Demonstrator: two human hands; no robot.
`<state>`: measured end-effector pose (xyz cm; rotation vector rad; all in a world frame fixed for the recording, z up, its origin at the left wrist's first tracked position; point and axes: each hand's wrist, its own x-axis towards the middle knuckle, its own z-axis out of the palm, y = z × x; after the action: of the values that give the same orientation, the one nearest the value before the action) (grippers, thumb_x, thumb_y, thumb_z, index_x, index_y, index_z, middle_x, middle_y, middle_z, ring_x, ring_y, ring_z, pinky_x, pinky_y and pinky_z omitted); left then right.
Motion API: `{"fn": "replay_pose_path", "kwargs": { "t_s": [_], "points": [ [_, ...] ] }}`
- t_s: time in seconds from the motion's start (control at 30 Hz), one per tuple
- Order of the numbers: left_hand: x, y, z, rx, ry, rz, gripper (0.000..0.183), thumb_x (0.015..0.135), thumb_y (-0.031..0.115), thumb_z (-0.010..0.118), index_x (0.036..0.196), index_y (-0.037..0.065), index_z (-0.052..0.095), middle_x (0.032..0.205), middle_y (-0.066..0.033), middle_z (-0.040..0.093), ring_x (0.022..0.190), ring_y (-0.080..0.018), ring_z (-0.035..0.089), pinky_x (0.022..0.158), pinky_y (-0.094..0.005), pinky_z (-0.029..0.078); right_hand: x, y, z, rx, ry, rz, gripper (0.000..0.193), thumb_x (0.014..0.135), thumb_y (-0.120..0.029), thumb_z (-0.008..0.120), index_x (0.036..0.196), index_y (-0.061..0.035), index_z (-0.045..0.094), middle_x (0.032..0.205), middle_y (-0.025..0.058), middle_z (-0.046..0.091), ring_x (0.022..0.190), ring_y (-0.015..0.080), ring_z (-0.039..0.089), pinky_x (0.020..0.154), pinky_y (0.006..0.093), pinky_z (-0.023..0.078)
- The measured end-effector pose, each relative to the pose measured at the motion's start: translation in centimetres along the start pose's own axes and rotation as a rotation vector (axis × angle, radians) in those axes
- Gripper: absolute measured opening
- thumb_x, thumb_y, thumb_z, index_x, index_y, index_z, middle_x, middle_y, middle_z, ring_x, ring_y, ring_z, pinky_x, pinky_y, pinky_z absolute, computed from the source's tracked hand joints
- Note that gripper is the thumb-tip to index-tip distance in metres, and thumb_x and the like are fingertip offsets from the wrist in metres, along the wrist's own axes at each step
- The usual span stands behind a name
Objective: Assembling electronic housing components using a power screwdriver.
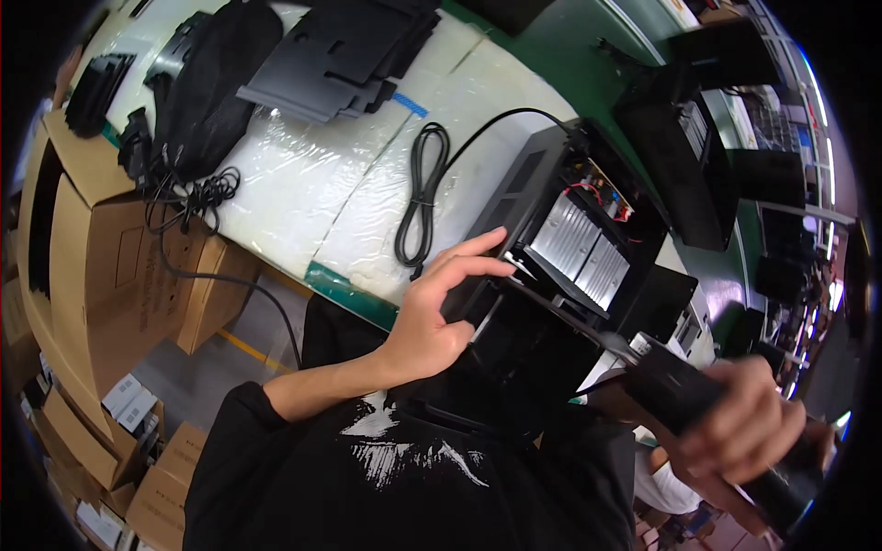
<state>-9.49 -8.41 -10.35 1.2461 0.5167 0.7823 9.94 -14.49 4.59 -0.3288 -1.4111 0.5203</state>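
My left hand [434, 308] rests its stretched index and middle fingertips on the near corner of an opened black device housing [514, 197], thumb held apart. Inside the housing sit a ribbed silver metal block [579, 253] and red wires [588, 190]. At the right, my right hand [744, 418], blurred by motion, is wrapped round a black power screwdriver [675, 386]. Its long thin bit [574, 321] points toward my left fingertips along the housing's near edge. Whether the bit's tip touches anything I cannot make out.
A bundled black power cord [423, 197] lies on the plastic-covered table [303, 174]. Stacked black panels [340, 55] and a black bag [216, 87] lie at the far left. Cardboard boxes [119, 275] stand left of the table. More black devices [680, 156] are at the right.
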Motion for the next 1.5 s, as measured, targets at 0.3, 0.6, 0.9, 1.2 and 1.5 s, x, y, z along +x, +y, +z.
{"fn": "replay_pose_path", "kwargs": {
  "t_s": [0.3,0.6,0.9,1.2,1.5],
  "points": [
    [0.3,-0.4,0.6,0.105,0.096,0.074,0.042,0.052,-0.014,0.045,0.089,0.002,0.058,0.130,-0.0220,0.046,0.124,-0.0324,0.042,0.103,-0.0359,0.032,-4.1,-14.9,-3.5,-0.580,0.439,-0.243,0.068,0.069,-0.071,0.056,0.100,-0.0104,0.049,0.073,0.0025,0.046,0.056,0.0141,0.042,0.053,0.0310,0.037],
    [4.4,-0.8,3.3,0.153,0.087,0.123,0.039,0.051,-0.015,0.042,0.084,0.003,0.052,0.134,-0.0196,0.042,0.128,-0.0310,0.037,0.106,-0.0382,0.024,-11.1,-21.7,-4.2,-1.281,0.552,-0.259,0.074,0.078,-0.076,0.033,0.110,-0.0108,0.046,0.072,0.0132,0.048,0.052,0.0229,0.044,0.048,0.0375,0.040],
    [6.1,-1.3,3.9,0.155,0.097,0.123,0.044,0.047,-0.014,0.041,0.087,0.003,0.052,0.135,-0.0193,0.042,0.132,-0.0309,0.033,0.108,-0.0375,0.023,-13.3,-19.3,-5.9,-1.337,0.845,-0.277,0.078,0.079,-0.077,0.026,0.126,-0.0148,0.029,0.067,0.0133,0.051,0.048,0.0239,0.048,0.043,0.0363,0.042],
    [6.1,-1.5,3.6,0.176,0.073,0.128,0.044,0.048,-0.013,0.040,0.087,0.004,0.051,0.136,-0.0177,0.041,0.132,-0.0302,0.032,0.108,-0.0364,0.023,-11.3,-19.9,-10.6,-1.056,0.797,-0.012,0.079,0.081,-0.075,0.029,0.116,-0.0058,0.042,0.064,0.0104,0.053,0.047,0.0205,0.050,0.044,0.0333,0.042],
    [6.1,-1.6,3.7,0.131,0.113,0.136,0.043,0.048,-0.014,0.040,0.085,0.003,0.053,0.133,-0.0182,0.044,0.130,-0.0304,0.035,0.108,-0.0367,0.024,-5.1,-14.0,-15.2,-1.375,0.994,0.257,0.051,0.090,-0.049,0.040,0.094,0.0015,0.047,0.063,0.0116,0.049,0.049,0.0207,0.047,0.048,0.0321,0.040]
  ]
}}
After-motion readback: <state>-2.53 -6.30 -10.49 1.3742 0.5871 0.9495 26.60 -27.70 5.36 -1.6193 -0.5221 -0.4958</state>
